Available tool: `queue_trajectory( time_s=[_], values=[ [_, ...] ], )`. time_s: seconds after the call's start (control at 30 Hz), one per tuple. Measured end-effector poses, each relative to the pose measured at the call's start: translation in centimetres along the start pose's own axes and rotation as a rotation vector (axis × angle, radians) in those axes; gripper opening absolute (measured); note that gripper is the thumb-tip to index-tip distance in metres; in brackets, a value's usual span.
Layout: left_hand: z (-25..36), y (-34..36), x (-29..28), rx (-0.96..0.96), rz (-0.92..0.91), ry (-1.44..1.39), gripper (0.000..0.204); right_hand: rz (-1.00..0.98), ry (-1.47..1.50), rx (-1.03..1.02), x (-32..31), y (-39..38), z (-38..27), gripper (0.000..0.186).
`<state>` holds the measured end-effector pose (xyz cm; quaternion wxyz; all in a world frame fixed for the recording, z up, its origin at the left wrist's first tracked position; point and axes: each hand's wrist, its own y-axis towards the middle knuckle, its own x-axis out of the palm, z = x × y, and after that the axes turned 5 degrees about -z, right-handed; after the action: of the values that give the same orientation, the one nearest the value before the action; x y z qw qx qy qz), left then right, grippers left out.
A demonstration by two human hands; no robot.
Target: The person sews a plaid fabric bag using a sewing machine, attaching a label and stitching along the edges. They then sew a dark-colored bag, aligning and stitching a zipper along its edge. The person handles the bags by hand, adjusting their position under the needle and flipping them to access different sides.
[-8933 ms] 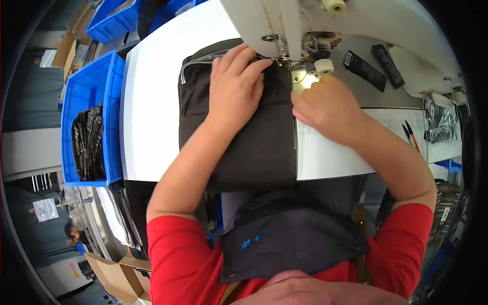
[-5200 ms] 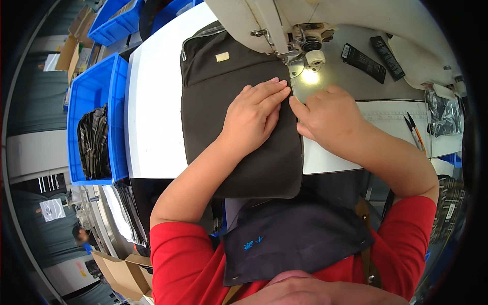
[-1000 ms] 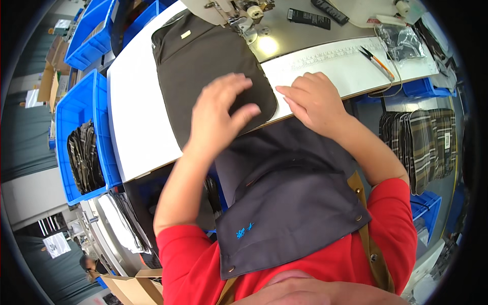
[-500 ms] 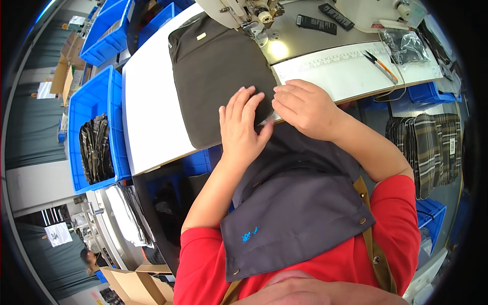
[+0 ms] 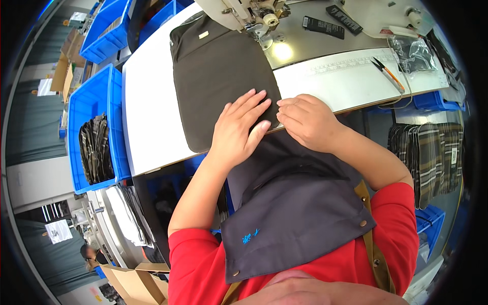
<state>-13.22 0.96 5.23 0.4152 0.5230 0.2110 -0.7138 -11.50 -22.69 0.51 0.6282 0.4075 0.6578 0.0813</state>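
A dark brown fabric panel [image 5: 218,71] with rounded corners and a small pale label lies on the white sewing table, its right edge beside the sewing machine head [image 5: 254,18]. My left hand [image 5: 238,127] rests flat on the panel's near part, fingers stretched out and thumb apart. At the panel's near right corner, my right hand [image 5: 308,122] has its fingers bent and pressed together, pinching the edge of the cloth. The fingertips partly hide that corner.
To the right lie thread snips [image 5: 387,75], a printed ruler strip [image 5: 351,61], a clear plastic bag [image 5: 414,53] and two black packets [image 5: 324,27]. Blue bins stand left, one holding plaid pieces [image 5: 95,150]. More plaid pieces [image 5: 427,160] hang at the right. A person [image 5: 91,255] is far off, lower left.
Both hands have shifted slightly nearer me. My left hand has slid a little left with its thumb higher on the cloth; the right hand's fingers have curled in. The panel barely moved.
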Motion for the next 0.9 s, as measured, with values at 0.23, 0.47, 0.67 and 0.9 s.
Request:
queue_trajectory(
  time_s=[0.23,0.47,0.67,0.9],
  values=[
    [-2.0,4.4,0.9,0.047,0.082,0.027,0.041,-0.117,0.051,-0.042,-1.8,0.6,0.4,0.032],
    [-2.2,4.2,1.2,0.067,0.066,-0.017,0.048,-0.194,0.043,-0.040,-2.7,0.6,0.4,0.035],
    [-3.5,5.4,0.9,0.067,0.076,-0.025,0.046,-0.204,0.049,-0.025,-2.5,1.7,1.5,0.033],
    [-5.8,7.0,0.8,0.072,0.106,-0.021,0.043,-0.180,0.060,0.001,-2.1,3.4,2.9,0.032]
  ],
)
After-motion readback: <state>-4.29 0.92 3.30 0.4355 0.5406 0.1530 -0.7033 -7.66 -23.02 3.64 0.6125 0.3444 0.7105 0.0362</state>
